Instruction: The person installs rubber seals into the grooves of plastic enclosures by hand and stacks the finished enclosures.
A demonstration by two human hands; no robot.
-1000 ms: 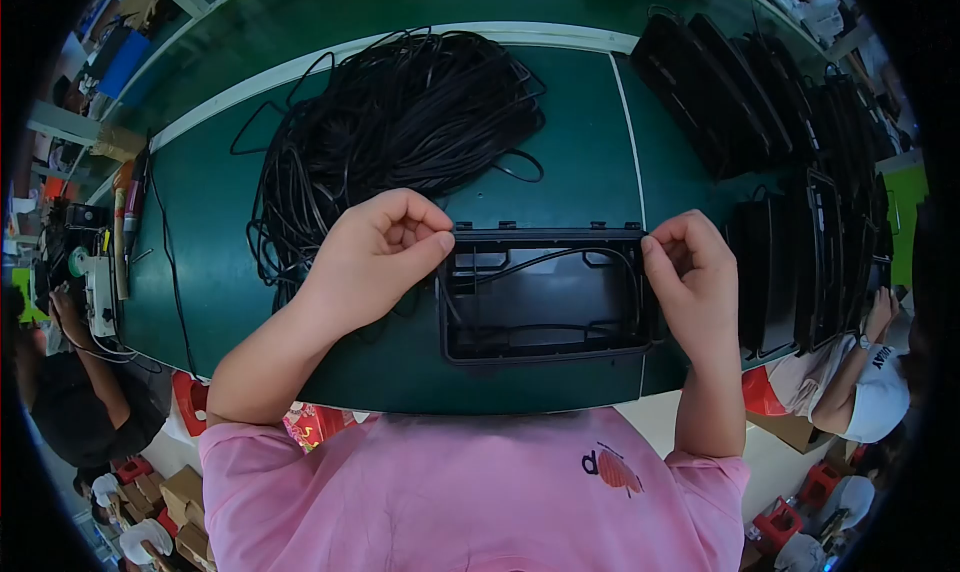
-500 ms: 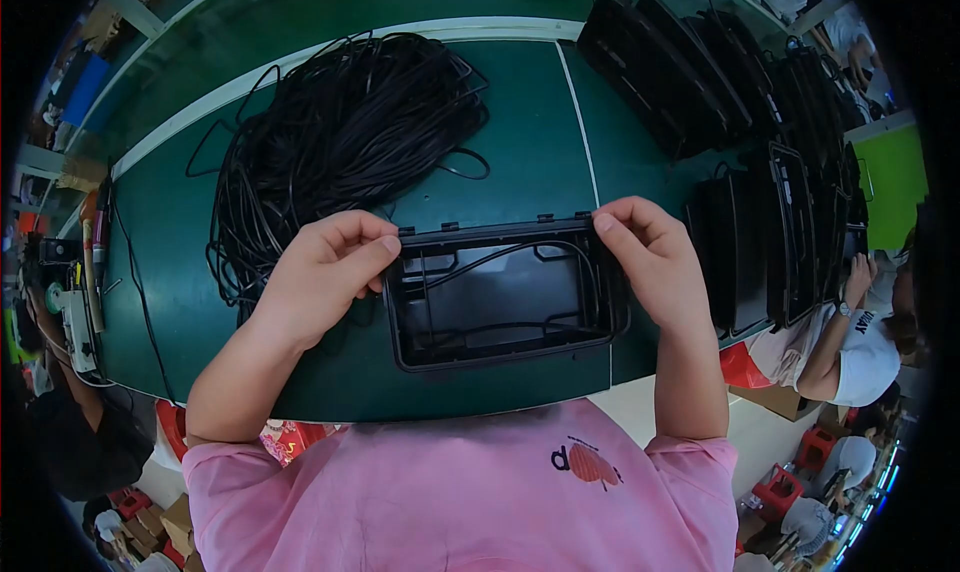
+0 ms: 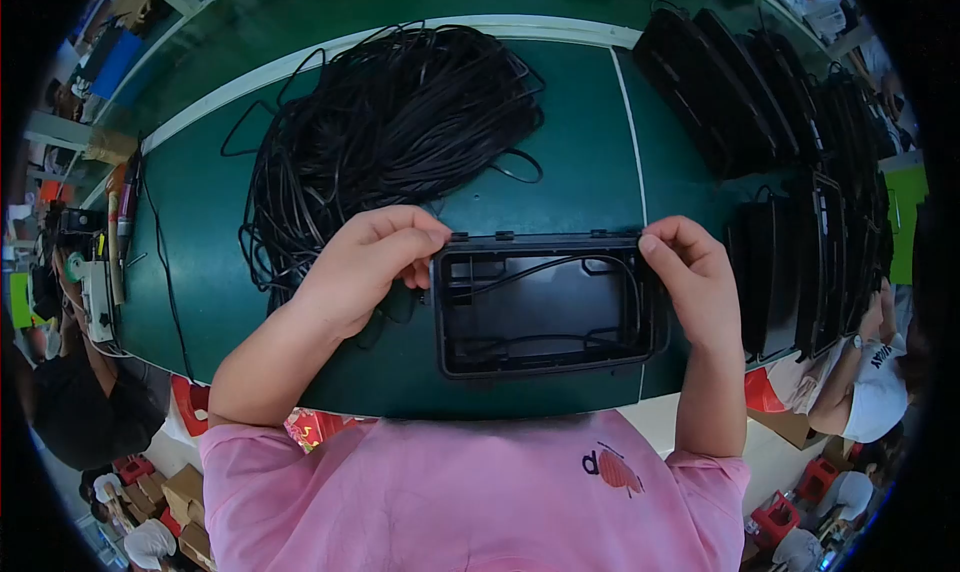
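Note:
A black rectangular plastic housing (image 3: 555, 367) lies in front of me, its open side facing up. Inside it a thin black cable (image 3: 545, 267) runs in a curve from the left side to the right. My left hand (image 3: 385, 257) pinches the housing's far left corner between thumb and fingers. At the far right corner my right hand (image 3: 692, 272) grips the rim, thumb on top. Small clips stick out along the far edge. Just beyond my left hand rests a large heap of black cable (image 3: 390, 122).
Several black housings (image 3: 715, 102) stand stacked at the right of the green table (image 3: 300, 372). Tools (image 3: 122, 217) and a loose black cord (image 3: 165, 262) lie at the left edge. Co-workers sit on both sides, one in a white shirt (image 3: 880, 392).
The whole view has shifted, so the table, cable heap and housing appear farther right. Both hands keep their hold on the housing's far corners.

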